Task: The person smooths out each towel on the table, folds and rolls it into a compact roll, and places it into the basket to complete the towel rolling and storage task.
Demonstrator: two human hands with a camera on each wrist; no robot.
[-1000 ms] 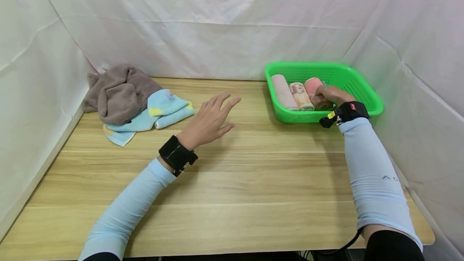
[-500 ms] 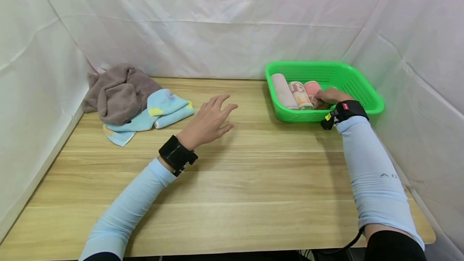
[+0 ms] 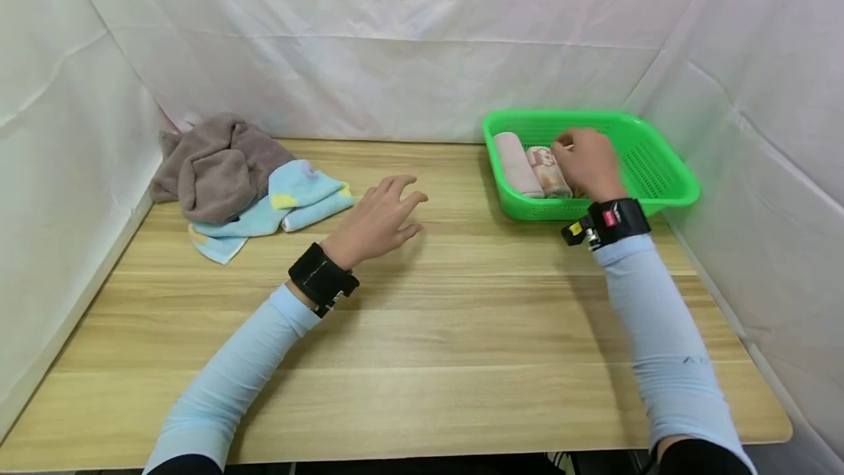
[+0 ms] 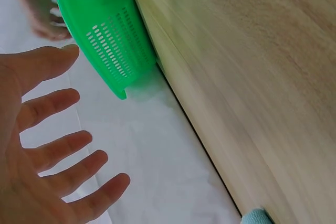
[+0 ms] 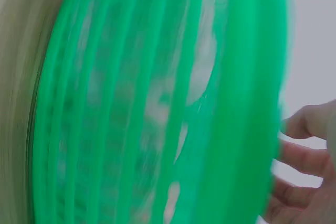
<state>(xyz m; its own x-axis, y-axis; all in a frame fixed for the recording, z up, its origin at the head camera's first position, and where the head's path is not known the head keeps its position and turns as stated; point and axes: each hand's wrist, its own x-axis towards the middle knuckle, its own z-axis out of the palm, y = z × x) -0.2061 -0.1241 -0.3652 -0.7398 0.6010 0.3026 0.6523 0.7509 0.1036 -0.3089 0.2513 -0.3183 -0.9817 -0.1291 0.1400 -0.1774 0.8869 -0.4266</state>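
My right hand (image 3: pixel 590 161) is above the green basket (image 3: pixel 547 211), its fingers loosely bent with nothing seen between them. Inside the basket's left half lie a white rolled towel (image 3: pixel 517 166) and a patterned rolled towel (image 3: pixel 549 169). The pink and brown roll beside them is mostly hidden under that hand. In the right wrist view the basket's slatted wall (image 5: pixel 136 93) is blurred and covers the fingertips. My left hand (image 3: pixel 376 224) hovers over the middle of the table, fingers spread and holding nothing; the left wrist view shows its palm (image 4: pixel 31 182).
At the back left a crumpled grey-brown towel (image 3: pixel 220 167) lies partly on a light blue towel (image 3: pixel 303 193) with yellow patches. White cloth walls (image 3: pixel 395 86) stand behind and beside the wooden table (image 3: pixel 448 358).
My right hand has let go of the pink and brown roll, risen from it and moved a little left over the basket. The left hand has barely moved.
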